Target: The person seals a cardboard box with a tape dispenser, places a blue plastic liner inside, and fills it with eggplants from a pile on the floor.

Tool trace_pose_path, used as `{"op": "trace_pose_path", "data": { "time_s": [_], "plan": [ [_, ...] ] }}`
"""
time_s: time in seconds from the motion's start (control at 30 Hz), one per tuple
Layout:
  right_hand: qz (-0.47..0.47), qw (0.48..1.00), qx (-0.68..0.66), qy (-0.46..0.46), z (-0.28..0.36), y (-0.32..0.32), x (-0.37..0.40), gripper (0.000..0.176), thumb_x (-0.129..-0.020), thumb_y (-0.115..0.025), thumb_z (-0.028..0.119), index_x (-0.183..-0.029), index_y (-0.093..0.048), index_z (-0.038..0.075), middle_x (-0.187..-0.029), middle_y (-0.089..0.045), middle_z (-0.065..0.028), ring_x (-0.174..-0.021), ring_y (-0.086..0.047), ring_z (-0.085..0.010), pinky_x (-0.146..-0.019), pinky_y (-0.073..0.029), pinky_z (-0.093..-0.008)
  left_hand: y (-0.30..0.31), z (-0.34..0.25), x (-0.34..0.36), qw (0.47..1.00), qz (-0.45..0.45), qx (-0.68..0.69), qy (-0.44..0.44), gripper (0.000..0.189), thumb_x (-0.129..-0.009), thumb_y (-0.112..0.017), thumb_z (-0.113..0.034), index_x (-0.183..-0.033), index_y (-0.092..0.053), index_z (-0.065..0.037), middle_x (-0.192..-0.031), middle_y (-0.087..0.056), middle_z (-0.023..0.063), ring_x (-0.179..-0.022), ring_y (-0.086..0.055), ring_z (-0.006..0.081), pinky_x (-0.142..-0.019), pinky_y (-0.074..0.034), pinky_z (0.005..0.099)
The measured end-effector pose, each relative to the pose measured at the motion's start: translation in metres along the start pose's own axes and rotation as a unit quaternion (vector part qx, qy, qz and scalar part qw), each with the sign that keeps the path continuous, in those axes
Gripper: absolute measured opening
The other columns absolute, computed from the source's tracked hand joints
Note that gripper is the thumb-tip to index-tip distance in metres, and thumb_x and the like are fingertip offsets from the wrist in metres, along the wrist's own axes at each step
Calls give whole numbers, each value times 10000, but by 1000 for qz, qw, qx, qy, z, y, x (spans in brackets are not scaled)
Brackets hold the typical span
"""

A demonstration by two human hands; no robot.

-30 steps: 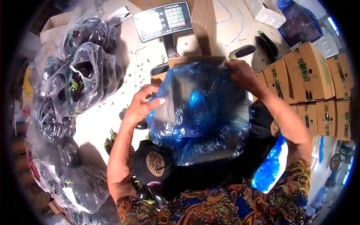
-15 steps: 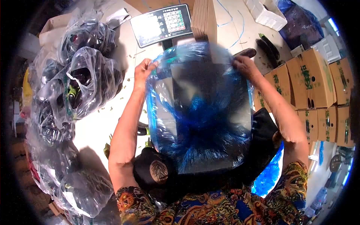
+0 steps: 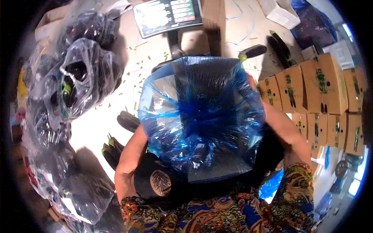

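A translucent blue plastic bag (image 3: 202, 120) is spread in front of my body, its folds drawn in toward the middle. Grey and dark flat panels show through it, perhaps a box under the film. My left forearm (image 3: 131, 153) reaches up to the bag's left side, where the hand is hidden. My right forearm (image 3: 285, 126) runs up along the right side; only a strip of wrist shows past the bag's edge, and the fingers are out of sight. Just beyond the upper right corner lies a dark eggplant (image 3: 254, 51).
Clear plastic bags of eggplants (image 3: 91, 77) crowd the left side. A digital scale (image 3: 169, 17) stands at the back. Stacked cardboard cartons (image 3: 322, 87) fill the right. More eggplants (image 3: 112, 149) lie by my left arm, and a white foam box (image 3: 281, 13) sits back right.
Both hands have come down from the bag's upper edge to its sides and are now hidden. The bag's top has dropped and flattened. The upright cardboard near the scale no longer stands out.
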State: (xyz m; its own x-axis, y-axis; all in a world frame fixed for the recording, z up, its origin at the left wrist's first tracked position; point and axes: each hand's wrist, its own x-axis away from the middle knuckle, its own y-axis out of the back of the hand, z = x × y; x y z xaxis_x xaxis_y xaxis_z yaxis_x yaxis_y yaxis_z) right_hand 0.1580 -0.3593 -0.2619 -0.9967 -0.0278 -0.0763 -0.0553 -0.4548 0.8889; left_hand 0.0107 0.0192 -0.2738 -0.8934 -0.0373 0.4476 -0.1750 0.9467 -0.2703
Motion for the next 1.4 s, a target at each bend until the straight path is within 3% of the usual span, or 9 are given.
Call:
{"op": "trace_pose_path", "data": {
  "time_s": [0.3,0.43,0.6,0.7,0.87,0.97,1.13,1.3,1.4],
  "plan": [
    [173,983,-62,-3,-52,84,24,229,-957,-520,295,-1006,-615,92,-764,-616,-98,-664,-579,-243,-583,-444,-372,37,124,17,962,-97,-209,-143,314,-905,-586,-222,-1075,-553,40,-908,-578,102,-837,-548,212,-780,-468,321],
    [209,966,-134,-75,-76,127,20,224,-956,-531,293,-994,-616,89,-761,-598,-73,-654,-553,-212,-577,-430,-348,76,142,40,915,-311,-181,-185,415,-879,-620,-237,-1151,-521,61,-996,-557,154,-925,-541,265,-840,-462,359],
    [214,956,-171,-103,-87,146,1,220,-954,-543,290,-979,-617,84,-757,-576,-41,-641,-521,-174,-571,-412,-318,135,129,79,665,-637,-386,50,841,-665,-811,-435,-1207,-409,67,-1103,-530,282,-1007,-541,393,-856,-460,435],
    [209,956,-180,-99,-84,151,-13,218,-953,-551,288,-970,-618,81,-754,-563,-22,-634,-501,-151,-567,-402,-300,154,151,60,803,-541,-220,121,868,-633,-817,-474,-1193,-418,54,-1006,-597,258,-899,-599,403,-812,-495,436],
    [196,960,-191,-54,-66,153,-45,216,-951,-564,285,-955,-620,77,-750,-541,10,-621,-469,-113,-560,-384,-269,134,123,75,849,-482,217,12,599,-641,-788,-286,-1108,-509,-36,-920,-616,105,-785,-617,237,-734,-518,352],
    [184,961,-208,-15,-45,162,-62,215,-950,-572,283,-946,-621,74,-748,-528,30,-613,-450,-90,-556,-374,-251,156,133,99,858,-261,437,-65,364,-808,-671,-301,-1064,-582,-57,-931,-643,81,-862,-630,239,-739,-535,414],
    [174,949,-262,31,33,163,-41,188,-952,-577,254,-933,-610,70,-807,-489,52,-692,-396,-51,-619,-330,-197,132,62,149,863,-138,469,-129,558,-832,-634,-381,-1193,-527,31,-1083,-631,214,-863,-641,314,-733,-545,417],
    [202,941,-109,249,132,164,11,143,-947,-553,134,-983,-614,10,-893,-572,35,-820,-500,-83,-720,-417,-223,103,-5,159,810,26,552,-197,839,-860,-566,-492,-1427,-245,36,-884,-520,155,-668,-457,177,-582,-390,293],
    [316,905,-266,98,166,158,41,100,-877,-583,-13,-968,-623,-20,-885,-624,-19,-804,-546,-106,-731,-442,-240,89,-28,167,840,64,494,-215,901,-876,-528,-554,-1457,-173,36,-859,-525,177,-615,-438,176,-556,-378,281]
  ]
}}
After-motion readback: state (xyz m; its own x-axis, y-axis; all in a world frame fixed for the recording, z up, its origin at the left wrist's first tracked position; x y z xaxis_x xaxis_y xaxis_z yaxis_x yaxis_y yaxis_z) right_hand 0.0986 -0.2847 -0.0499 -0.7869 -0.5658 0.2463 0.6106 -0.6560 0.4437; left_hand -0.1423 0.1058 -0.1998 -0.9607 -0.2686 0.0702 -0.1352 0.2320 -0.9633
